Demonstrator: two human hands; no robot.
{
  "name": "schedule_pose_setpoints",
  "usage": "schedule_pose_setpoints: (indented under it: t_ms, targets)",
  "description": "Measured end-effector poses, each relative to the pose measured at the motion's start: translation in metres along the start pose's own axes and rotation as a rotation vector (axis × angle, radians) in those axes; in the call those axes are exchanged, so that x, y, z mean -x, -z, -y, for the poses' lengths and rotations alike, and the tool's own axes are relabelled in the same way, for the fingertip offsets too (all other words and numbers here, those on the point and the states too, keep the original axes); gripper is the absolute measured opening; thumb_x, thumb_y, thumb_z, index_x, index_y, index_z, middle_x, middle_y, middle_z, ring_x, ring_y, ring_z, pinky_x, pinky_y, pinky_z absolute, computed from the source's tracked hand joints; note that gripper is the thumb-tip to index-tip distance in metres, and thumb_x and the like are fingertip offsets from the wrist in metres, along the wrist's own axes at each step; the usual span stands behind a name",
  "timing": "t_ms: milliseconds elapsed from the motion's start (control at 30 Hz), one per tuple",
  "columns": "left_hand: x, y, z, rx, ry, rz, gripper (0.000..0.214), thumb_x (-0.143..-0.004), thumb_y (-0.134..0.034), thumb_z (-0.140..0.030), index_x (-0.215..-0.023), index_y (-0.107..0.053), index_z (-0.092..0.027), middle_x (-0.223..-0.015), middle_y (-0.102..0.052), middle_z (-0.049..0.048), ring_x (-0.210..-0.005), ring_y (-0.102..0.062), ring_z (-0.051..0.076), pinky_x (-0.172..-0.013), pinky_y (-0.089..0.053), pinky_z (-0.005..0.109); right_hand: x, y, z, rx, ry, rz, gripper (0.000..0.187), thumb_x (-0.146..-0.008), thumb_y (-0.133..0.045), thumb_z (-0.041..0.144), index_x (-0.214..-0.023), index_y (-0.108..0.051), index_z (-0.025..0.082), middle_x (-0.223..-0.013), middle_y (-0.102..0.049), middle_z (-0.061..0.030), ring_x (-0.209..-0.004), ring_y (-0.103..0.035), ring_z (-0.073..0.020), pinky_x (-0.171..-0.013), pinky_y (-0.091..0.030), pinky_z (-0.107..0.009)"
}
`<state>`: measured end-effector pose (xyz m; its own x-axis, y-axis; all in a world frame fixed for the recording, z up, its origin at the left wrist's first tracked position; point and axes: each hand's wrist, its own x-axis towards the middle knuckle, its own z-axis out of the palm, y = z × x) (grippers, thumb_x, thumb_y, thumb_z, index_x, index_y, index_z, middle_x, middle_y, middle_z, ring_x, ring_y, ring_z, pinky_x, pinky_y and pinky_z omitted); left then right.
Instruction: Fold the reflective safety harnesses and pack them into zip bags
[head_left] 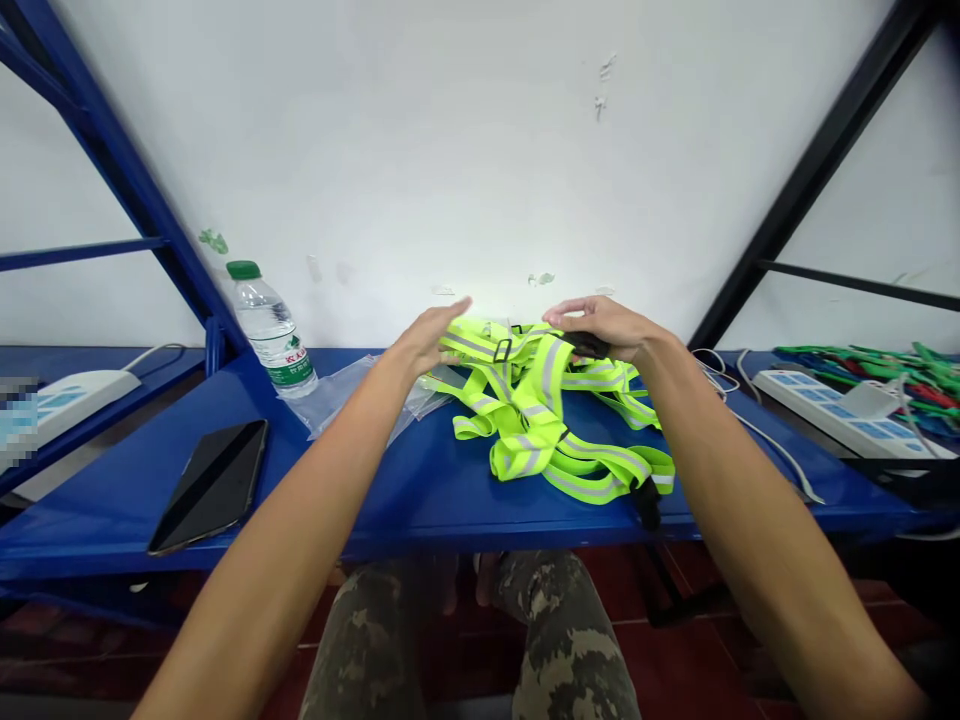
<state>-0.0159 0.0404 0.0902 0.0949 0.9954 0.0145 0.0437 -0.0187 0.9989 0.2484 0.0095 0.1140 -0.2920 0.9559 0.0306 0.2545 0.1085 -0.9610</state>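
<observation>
A tangle of neon-yellow reflective vest straps (551, 375) with silver stripes lies on the blue table (442, 500). My left hand (431, 335) is at its left end, fingers stretched out beside a strap with a black slider (502, 350). At the upper right of the pile, the bent fingers of my right hand (604, 325) close on the vest by a black buckle (586, 345). The fingers partly cover that buckle. Another black end piece (646, 503) hangs at the table's front edge.
Left of the vest lies a clear plastic bag (341, 390), with a green-capped water bottle (274, 335) behind and a dark phone (214, 480) nearer me. A white cable (772, 455) and a power strip (840, 410) are on the right. Blue and black frame posts flank the table before a wall.
</observation>
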Motion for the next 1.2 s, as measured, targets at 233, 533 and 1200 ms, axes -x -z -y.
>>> schedule_pose_setpoints:
  t_ms: [233,533,1200]
  targets:
    - [0.031,-0.032,-0.034,-0.643,-0.438,0.387,0.051,-0.067,-0.077,-0.047,-0.110,-0.068,-0.022,-0.122,-0.066,0.0094,-0.120,-0.054,0.030,-0.098,-0.041,0.036,-0.009,-0.037,0.012,-0.034,0.129,-0.068,0.033,-0.066,-0.084,0.040,-0.082,-0.067,0.016,-0.072,-0.067,-0.0046,-0.059,-0.060,-0.0132,-0.052,-0.052,-0.026]
    - [0.003,-0.022,0.002,-0.244,-0.341,0.174,0.029,-0.065,-0.079,-0.039,-0.074,-0.065,-0.014,-0.067,-0.064,0.0028,-0.060,-0.058,0.015,-0.059,-0.045,0.027,0.055,-0.011,-0.016,0.761,-0.209,0.444,0.089,-0.046,-0.089,0.045,-0.125,-0.058,0.018,-0.111,-0.068,-0.0115,-0.083,-0.066,-0.0236,-0.065,-0.053,-0.031]
    - [0.009,-0.027,-0.010,0.314,-0.270,0.251,0.040,-0.071,-0.080,-0.040,-0.100,-0.065,-0.016,-0.086,-0.069,0.0049,-0.070,-0.065,0.015,-0.066,-0.054,0.028,0.000,-0.024,-0.007,-0.211,0.025,-0.456,0.045,-0.067,-0.058,0.009,-0.106,-0.042,0.023,-0.059,-0.061,0.0036,-0.043,-0.056,-0.0139,-0.042,-0.047,-0.023]
